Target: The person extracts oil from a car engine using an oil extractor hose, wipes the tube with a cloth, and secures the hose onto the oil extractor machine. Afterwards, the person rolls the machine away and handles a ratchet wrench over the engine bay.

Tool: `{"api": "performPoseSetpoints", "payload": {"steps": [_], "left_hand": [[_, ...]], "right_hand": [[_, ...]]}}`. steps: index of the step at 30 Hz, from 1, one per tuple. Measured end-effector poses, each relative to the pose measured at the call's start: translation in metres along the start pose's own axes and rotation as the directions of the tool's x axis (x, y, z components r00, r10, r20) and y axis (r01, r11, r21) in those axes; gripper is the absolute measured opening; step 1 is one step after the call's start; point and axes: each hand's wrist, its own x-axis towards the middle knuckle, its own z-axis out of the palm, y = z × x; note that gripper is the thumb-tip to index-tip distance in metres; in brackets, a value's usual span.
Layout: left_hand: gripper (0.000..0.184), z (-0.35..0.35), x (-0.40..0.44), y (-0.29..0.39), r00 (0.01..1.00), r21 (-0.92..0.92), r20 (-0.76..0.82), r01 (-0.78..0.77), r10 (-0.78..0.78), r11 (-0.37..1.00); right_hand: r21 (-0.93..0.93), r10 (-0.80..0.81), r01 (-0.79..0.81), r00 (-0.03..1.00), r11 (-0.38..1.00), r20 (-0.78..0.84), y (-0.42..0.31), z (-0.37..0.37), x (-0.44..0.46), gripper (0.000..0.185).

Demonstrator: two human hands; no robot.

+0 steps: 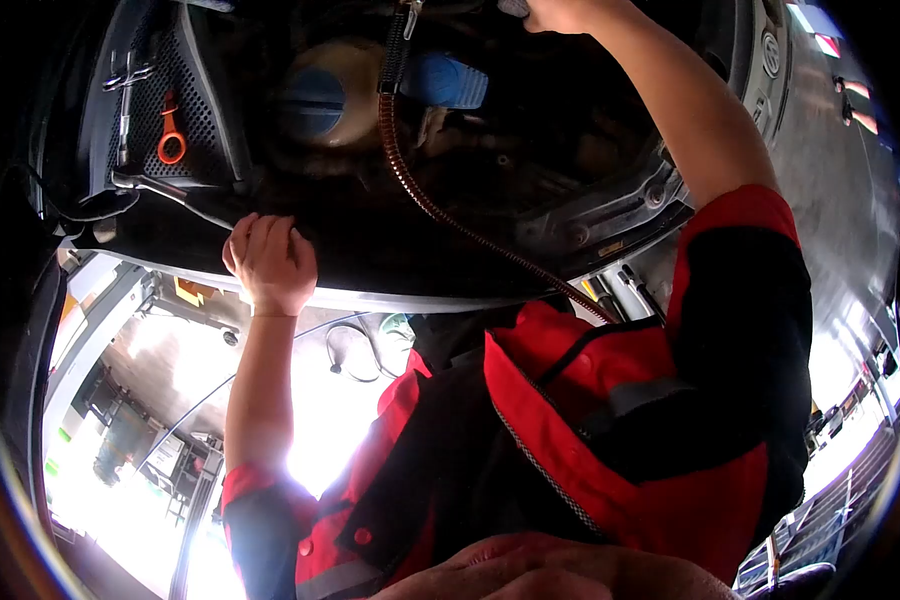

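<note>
Long-handled metal tool (175,193) sits at the bay's near left, its bent end by the perforated panel (205,100). Left hand (272,265) is clamped on its near end, probably for leverage or to steady it. Orange-handled tool (172,146) and T-shaped tool (125,110) lie on the panel, likely parked within reach. Copper-coloured flexible tube (410,185) arcs past the blue cap (315,101). Right hand (560,12) reaches far, cropped at the top edge; can't tell its grip. Bay interior's too dark to read; tool's working contact unclear.
</note>
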Motion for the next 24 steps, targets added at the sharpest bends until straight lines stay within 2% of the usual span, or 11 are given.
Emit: {"api": "performPoseSetpoints", "payload": {"steps": [3,6,9,16,19,24], "left_hand": [[0.018,-0.001,0.0,0.0,1.0,0.006,0.02,0.001,-0.001,1.0],[0.019,0.0,-0.001,-0.001,1.0,0.006,0.016,-0.005,0.005,1.0],[0.019,0.0,-0.001,-0.001,1.0,0.002,0.01,-0.012,0.012,1.0],[0.018,0.0,0.001,0.0,1.0,-0.009,0.008,-0.022,0.022,1.0],[0.018,0.0,0.0,-0.001,1.0,-0.003,0.015,-0.026,0.026,1.0],[0.017,0.0,0.001,0.0,0.999,-0.006,0.001,-0.032,0.032,0.999]], "right_hand": [[0.007,0.041,-0.04,0.997,0.999,-0.066,0.006,0.008,0.002,0.068],[0.142,0.098,-0.099,0.995,0.985,0.015,0.012,0.003,-0.005,0.066],[0.225,0.104,-0.095,0.994,0.97,-0.025,0.014,0.0,-0.016,0.065],[0.293,0.139,-0.04,0.935,0.955,-0.326,0.027,0.015,-0.028,0.053],[0.409,0.196,-0.074,0.944,0.909,-0.265,0.026,0.0,-0.037,0.052],[0.501,0.28,-0.088,0.904,0.861,-0.323,0.02,-0.006,-0.055,0.049]]}}
